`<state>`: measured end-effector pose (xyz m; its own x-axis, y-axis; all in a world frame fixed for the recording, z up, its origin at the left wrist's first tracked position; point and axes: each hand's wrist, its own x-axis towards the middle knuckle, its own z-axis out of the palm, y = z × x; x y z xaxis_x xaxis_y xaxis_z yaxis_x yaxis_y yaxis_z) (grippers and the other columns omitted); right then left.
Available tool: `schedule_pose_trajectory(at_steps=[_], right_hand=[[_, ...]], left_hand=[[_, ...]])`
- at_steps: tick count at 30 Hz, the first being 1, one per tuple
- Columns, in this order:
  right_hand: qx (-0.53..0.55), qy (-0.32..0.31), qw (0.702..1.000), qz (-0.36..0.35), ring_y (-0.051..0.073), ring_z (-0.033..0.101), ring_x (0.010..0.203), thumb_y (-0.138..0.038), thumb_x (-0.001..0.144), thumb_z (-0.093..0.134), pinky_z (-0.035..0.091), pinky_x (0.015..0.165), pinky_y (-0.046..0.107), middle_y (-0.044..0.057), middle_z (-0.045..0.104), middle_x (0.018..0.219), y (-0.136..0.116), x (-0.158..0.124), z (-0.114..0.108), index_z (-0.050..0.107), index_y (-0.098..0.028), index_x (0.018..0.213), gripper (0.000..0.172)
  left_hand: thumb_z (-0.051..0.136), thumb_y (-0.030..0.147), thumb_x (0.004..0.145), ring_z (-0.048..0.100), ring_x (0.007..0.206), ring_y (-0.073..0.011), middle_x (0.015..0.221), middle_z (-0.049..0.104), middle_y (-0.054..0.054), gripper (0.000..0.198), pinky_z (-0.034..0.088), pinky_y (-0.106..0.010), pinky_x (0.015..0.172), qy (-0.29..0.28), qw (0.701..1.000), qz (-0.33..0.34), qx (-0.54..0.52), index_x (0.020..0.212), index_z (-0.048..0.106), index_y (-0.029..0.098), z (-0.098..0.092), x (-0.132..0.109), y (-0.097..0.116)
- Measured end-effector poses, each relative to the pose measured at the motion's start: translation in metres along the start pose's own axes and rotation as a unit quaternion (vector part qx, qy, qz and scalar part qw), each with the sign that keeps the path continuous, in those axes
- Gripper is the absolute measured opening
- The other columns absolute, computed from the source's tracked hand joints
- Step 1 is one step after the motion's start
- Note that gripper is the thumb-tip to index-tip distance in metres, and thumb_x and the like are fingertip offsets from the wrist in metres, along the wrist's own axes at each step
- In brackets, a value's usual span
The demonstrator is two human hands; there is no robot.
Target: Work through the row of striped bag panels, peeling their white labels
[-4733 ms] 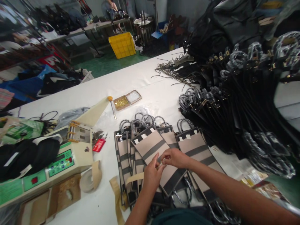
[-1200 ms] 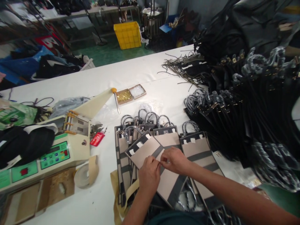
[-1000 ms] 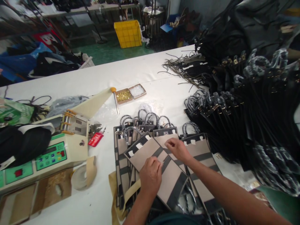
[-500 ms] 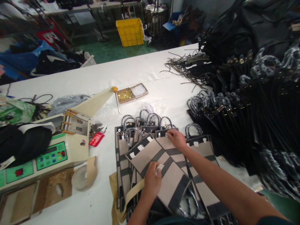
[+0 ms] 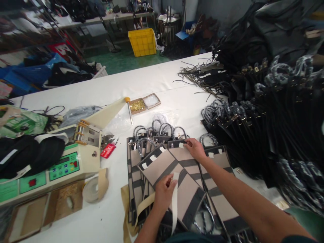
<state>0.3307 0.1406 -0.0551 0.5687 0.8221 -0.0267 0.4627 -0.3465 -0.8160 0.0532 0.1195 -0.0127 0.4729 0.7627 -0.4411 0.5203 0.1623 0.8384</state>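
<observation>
My left hand [image 5: 164, 190] is closed on a strip of pale tape [image 5: 174, 202], pinched between thumb and fingers. The tape hangs down over a beige-and-black bag panel [image 5: 162, 165] that lies slanted on other panels and has several short tape pieces [image 5: 153, 158] along its dark edge. My right hand [image 5: 196, 148] is at the dark top edge of another striped panel [image 5: 179, 155], beside a white tape piece [image 5: 181, 145]. Its fingers are bent together; whether they hold anything is hidden. Plastic-wrapped handles [image 5: 165, 128] stick out beyond the panels.
On the left stand a machine with green keypads [image 5: 64, 165] and a tape roll [image 5: 91, 190]. Small boxes of gold pieces [image 5: 137, 105] and clear pieces [image 5: 151, 100] sit behind, near a screwdriver [image 5: 129, 111]. Black straps [image 5: 243, 141] are heaped at right.
My right hand has shifted slightly right, off the white tape piece, which now shows fully on the panel. In my left hand the tape strip now hangs long. The view has tilted slightly.
</observation>
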Motion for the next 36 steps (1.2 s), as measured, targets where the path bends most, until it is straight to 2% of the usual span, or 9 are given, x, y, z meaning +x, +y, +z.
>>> schedule_pose_trajectory(at_steps=[3,7,10,18,24,26,29,32,36], right_hand=[[0.038,-0.028,0.999,-0.014,0.017,0.058,0.076,-0.039,0.087,0.064,0.048,0.076,0.032,0.003,0.066,0.087,-0.028,-0.032,-0.007,0.073,-0.02,0.099,0.025],[0.103,-0.23,0.964,-0.09,0.016,0.064,0.082,-0.037,0.088,0.07,0.051,0.074,0.029,0.004,0.071,0.103,-0.068,-0.085,-0.017,0.074,-0.024,0.112,0.027],[0.062,-0.284,0.944,-0.158,0.018,0.066,0.089,-0.028,0.09,0.068,0.05,0.081,0.03,0.001,0.073,0.098,-0.085,-0.11,-0.024,0.078,-0.027,0.102,0.015],[-0.131,-0.278,0.925,-0.222,0.025,0.064,0.087,-0.022,0.089,0.064,0.047,0.081,0.036,0.006,0.072,0.088,-0.099,-0.115,-0.03,0.074,-0.023,0.085,0.011],[-0.075,-0.225,0.967,-0.095,0.019,0.059,0.072,-0.02,0.083,0.059,0.043,0.067,0.03,0.003,0.067,0.077,-0.08,-0.109,-0.008,0.067,-0.022,0.072,0.014],[-0.019,-0.176,0.984,-0.027,0.018,0.058,0.071,-0.027,0.086,0.056,0.044,0.066,0.029,0.002,0.066,0.077,-0.07,-0.094,0.001,0.068,-0.021,0.076,0.017],[0.08,-0.119,0.988,0.062,0.017,0.059,0.071,-0.038,0.088,0.055,0.045,0.066,0.029,0.002,0.066,0.076,-0.06,-0.061,0.015,0.069,-0.02,0.081,0.025],[0.091,-0.083,0.99,0.065,0.018,0.061,0.075,-0.04,0.087,0.058,0.046,0.072,0.029,0.002,0.068,0.08,-0.056,-0.028,0.031,0.071,-0.02,0.081,0.024],[0.041,-0.065,0.997,0.025,0.019,0.061,0.084,-0.037,0.087,0.059,0.045,0.079,0.03,0.002,0.069,0.088,-0.054,-0.004,0.049,0.073,-0.023,0.083,0.021]], left_hand=[[0.057,0.043,0.092,0.06,0.075,-0.0174,0.08,0.068,-0.001,0.03,0.045,-0.029,0.072,0.01,0.999,0.034,0.021,0.092,0.073,0.018,-0.002,-0.008,0.011],[0.055,0.044,0.096,0.056,0.072,-0.0161,0.075,0.06,0.0,0.033,0.041,-0.029,0.07,0.023,0.993,0.095,0.068,0.079,0.066,0.018,-0.006,-0.015,0.024],[0.055,0.042,0.096,0.057,0.077,-0.0173,0.08,0.059,-0.003,0.033,0.041,-0.03,0.072,0.032,0.985,0.136,0.103,0.074,0.063,0.018,-0.008,-0.017,0.029],[0.044,0.032,0.102,0.063,0.085,-0.0209,0.088,0.066,-0.006,0.026,0.043,-0.032,0.077,0.014,0.947,0.192,0.256,0.09,0.065,0.022,-0.009,-0.022,0.022],[0.039,0.023,0.102,0.061,0.083,-0.0217,0.083,0.064,-0.007,0.029,0.04,-0.034,0.073,0.034,0.913,0.243,0.326,0.084,0.062,0.023,-0.009,-0.025,0.025],[0.041,0.023,0.102,0.061,0.085,-0.0221,0.084,0.065,-0.007,0.028,0.041,-0.034,0.075,0.016,0.916,0.255,0.31,0.084,0.062,0.023,-0.005,-0.028,0.023],[0.044,0.027,0.102,0.062,0.086,-0.0209,0.085,0.066,-0.006,0.026,0.043,-0.033,0.079,0.019,0.944,0.226,0.241,0.086,0.063,0.022,0.004,-0.029,0.015],[0.05,0.03,0.1,0.063,0.087,-0.0199,0.086,0.066,-0.005,0.023,0.044,-0.033,0.08,0.037,0.971,0.159,0.175,0.084,0.064,0.021,0.007,-0.025,0.002],[0.053,0.034,0.098,0.061,0.082,-0.0188,0.083,0.064,-0.003,0.025,0.043,-0.032,0.078,0.039,0.982,0.094,0.16,0.08,0.064,0.021,-0.001,-0.017,-0.012]])
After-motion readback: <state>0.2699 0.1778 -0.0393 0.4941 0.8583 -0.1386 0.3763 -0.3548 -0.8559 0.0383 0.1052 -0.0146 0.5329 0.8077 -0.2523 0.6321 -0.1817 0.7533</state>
